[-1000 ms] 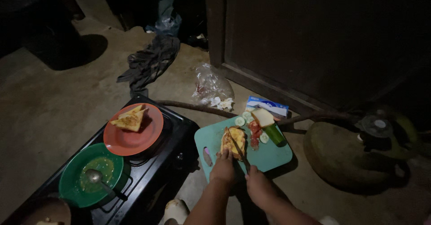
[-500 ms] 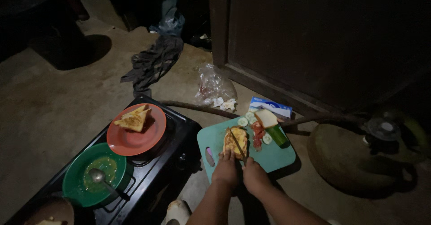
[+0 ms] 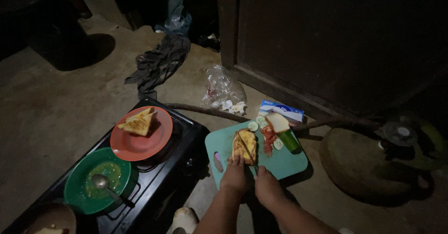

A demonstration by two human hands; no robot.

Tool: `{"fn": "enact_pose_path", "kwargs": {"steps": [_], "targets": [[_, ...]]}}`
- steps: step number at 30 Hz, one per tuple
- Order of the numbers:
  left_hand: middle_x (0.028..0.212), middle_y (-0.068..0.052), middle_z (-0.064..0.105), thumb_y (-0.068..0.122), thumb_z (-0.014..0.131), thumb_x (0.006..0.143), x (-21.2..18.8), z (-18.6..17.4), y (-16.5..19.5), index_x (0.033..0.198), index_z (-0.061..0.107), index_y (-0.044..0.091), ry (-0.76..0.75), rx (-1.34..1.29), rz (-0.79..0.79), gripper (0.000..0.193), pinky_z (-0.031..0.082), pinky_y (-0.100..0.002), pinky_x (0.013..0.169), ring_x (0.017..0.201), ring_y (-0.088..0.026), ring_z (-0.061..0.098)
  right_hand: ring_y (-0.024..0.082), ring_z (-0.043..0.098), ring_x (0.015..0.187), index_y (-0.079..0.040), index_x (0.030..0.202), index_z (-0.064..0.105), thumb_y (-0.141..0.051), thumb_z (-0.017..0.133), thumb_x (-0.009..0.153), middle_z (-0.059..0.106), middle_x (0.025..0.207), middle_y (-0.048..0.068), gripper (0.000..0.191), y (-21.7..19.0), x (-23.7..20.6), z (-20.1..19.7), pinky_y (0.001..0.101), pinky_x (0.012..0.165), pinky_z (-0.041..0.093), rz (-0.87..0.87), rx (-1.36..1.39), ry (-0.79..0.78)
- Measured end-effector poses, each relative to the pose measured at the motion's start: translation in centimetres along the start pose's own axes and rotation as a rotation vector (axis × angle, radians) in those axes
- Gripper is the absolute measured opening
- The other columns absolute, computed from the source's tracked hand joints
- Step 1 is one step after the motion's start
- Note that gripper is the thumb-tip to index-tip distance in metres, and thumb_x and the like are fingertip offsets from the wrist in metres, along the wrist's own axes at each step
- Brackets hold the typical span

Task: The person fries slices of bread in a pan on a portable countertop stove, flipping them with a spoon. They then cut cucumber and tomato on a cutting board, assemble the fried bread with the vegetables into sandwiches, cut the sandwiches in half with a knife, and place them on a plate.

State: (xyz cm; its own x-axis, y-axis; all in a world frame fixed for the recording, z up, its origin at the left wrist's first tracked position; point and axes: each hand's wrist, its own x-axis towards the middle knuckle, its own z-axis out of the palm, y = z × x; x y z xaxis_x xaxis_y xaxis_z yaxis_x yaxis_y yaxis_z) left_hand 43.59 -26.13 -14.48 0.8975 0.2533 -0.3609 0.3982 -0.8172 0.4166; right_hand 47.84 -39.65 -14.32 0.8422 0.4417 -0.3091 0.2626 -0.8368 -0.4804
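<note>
A teal cutting board (image 3: 285,163) lies on the floor. On it sits a slice of fried golden toast (image 3: 248,141). My left hand (image 3: 234,178) presses its fingertips on the near edge of the toast. My right hand (image 3: 267,188) grips a knife (image 3: 244,147) whose thin blade lies diagonally across the toast. Beside the toast are tomato slices (image 3: 267,138), cucumber slices (image 3: 253,125), a green cucumber piece (image 3: 290,141) and a plain bread slice (image 3: 278,121).
A black stove (image 3: 179,166) at left carries a red plate (image 3: 140,145) with toast triangles (image 3: 137,122) and a green bowl (image 3: 77,194) with a spoon (image 3: 100,182). Behind the board are a plastic bag (image 3: 223,90), a small box (image 3: 281,109) and a dark cloth (image 3: 158,61); a round dark vessel (image 3: 361,166) sits at right.
My right hand has drawn in a little closer to my left hand. The knife stays across the toast, and the view has shifted slightly.
</note>
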Motion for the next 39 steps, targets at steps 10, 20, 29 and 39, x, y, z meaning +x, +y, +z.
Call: {"fn": "enact_pose_path", "kwargs": {"steps": [10, 20, 29, 39], "targets": [[0.171, -0.014, 0.016, 0.031, 0.063, 0.097, -0.8, -1.3, 0.5, 0.160, 0.026, 0.005, 0.030, 0.011, 0.013, 0.078, 0.020, -0.037, 0.127, 0.157, -0.036, 0.015, 0.042, 0.065, 0.105, -0.002, 0.116, 0.047, -0.021, 0.051, 0.102, 0.065, 0.111, 0.024, 0.024, -0.2, 0.0, -1.0, 0.0521, 0.091, 0.052, 0.041, 0.012, -0.057], [0.172, -0.010, 0.017, 0.008, 0.055, 0.094, 1.1, 1.5, -0.7, 0.163, 0.023, 0.009, 0.111, 0.080, 0.043, 0.076, 0.022, -0.036, 0.125, 0.157, -0.034, 0.016, 0.039, 0.068, 0.103, 0.002, 0.111, 0.049, -0.013, 0.044, 0.104, 0.063, 0.109, 0.023, 0.018, 1.3, -1.6, -0.7, 0.0485, 0.090, 0.053, 0.052, 0.053, -0.134], [0.170, -0.012, 0.018, 0.012, 0.049, 0.097, 0.2, 0.2, -0.2, 0.161, 0.025, 0.008, 0.057, -0.004, 0.024, 0.068, 0.021, -0.036, 0.125, 0.157, -0.032, 0.016, 0.044, 0.065, 0.103, -0.002, 0.115, 0.046, -0.021, 0.053, 0.102, 0.065, 0.107, 0.025, 0.025, 1.5, -0.7, -0.3, 0.0515, 0.089, 0.052, -0.017, 0.057, -0.009], [0.169, -0.011, 0.021, 0.001, 0.043, 0.096, 1.3, 1.3, -0.9, 0.161, 0.029, 0.009, 0.105, 0.030, 0.050, 0.067, 0.024, -0.038, 0.125, 0.155, -0.035, 0.020, 0.028, 0.070, 0.089, -0.005, 0.120, 0.047, -0.030, 0.038, 0.110, 0.066, 0.103, 0.015, 0.028, -0.2, -6.1, -5.6, 0.0492, 0.082, 0.055, 0.219, -0.066, -0.389]]}}
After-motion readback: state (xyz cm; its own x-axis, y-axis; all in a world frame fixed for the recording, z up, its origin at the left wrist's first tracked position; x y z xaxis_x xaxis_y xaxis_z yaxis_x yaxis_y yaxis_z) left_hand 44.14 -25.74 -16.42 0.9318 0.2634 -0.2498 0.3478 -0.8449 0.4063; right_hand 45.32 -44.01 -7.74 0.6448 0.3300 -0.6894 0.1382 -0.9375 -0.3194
